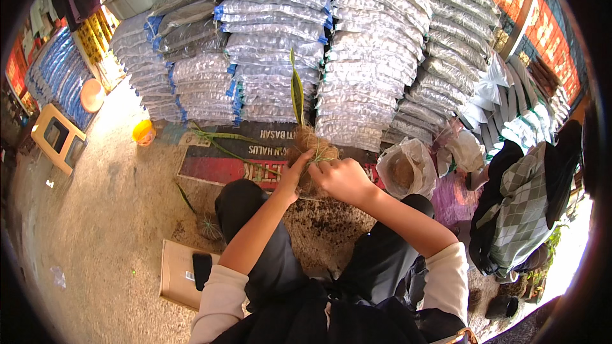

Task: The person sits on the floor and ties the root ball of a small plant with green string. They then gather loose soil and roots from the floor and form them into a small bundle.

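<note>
My left hand is closed around the near left side of a brown coconut-fibre ball. A single snake-plant leaf, green with yellow edges, stands up from the top of the ball. Thin pale-green string crosses the fibre, and the curled fingers of my right hand pinch it against the ball's near side. The fingertips are partly hidden. Long thin green strands lie to the left on a printed banner. Beside my left knee sits another string-wrapped ball with a leaf near it.
Stacked filled plastic sacks form a wall ahead. An open white plastic bag holds brown material at right. A person in plaid cloth is close by. A phone lies on a cardboard box. An orange cup stands left.
</note>
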Motion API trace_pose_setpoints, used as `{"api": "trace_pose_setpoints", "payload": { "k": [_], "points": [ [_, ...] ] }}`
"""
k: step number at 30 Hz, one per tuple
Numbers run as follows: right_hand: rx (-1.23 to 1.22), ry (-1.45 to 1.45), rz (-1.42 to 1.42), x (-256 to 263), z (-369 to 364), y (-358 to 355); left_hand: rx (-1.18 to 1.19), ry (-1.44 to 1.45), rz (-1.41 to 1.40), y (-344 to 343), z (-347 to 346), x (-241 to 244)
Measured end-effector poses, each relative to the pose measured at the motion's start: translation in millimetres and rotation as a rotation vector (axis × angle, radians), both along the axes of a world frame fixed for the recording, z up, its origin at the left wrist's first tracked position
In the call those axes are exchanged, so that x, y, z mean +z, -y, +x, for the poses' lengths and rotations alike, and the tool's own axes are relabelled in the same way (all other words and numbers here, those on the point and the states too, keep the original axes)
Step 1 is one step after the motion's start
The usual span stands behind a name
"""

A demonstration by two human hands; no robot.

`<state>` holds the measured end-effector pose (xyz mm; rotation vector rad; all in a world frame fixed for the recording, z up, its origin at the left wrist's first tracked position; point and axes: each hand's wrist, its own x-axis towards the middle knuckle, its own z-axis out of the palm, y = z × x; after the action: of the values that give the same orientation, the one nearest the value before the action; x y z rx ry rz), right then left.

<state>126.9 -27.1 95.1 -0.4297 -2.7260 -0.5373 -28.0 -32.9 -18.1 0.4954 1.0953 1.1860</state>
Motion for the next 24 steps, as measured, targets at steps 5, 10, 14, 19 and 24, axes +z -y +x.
{"api": "trace_pose_setpoints", "payload": {
  "k": [5,10,14,19,24],
  "points": [
    [-0.049,-0.146,-0.277,-3.3,14.5,5.8,0.058,-0.013,-0.02,4.1,2.7,12.3],
    [-0.172,-0.303,-0.582,-11.3,28.3,24.5,0.098,-0.093,-0.005,10.8,1.4,26.3],
    [-0.186,-0.413,-0.727,-27.4,36.0,28.7,0.183,-0.172,-0.127,15.9,3.5,39.0],
    [-0.209,-0.491,-0.886,-46.1,41.6,28.5,0.221,-0.162,-0.079,17.1,2.7,40.0],
    [-0.197,-0.621,-1.113,-48.7,40.2,32.6,0.228,-0.067,-0.016,6.8,-8.5,12.8]
  ]
}}
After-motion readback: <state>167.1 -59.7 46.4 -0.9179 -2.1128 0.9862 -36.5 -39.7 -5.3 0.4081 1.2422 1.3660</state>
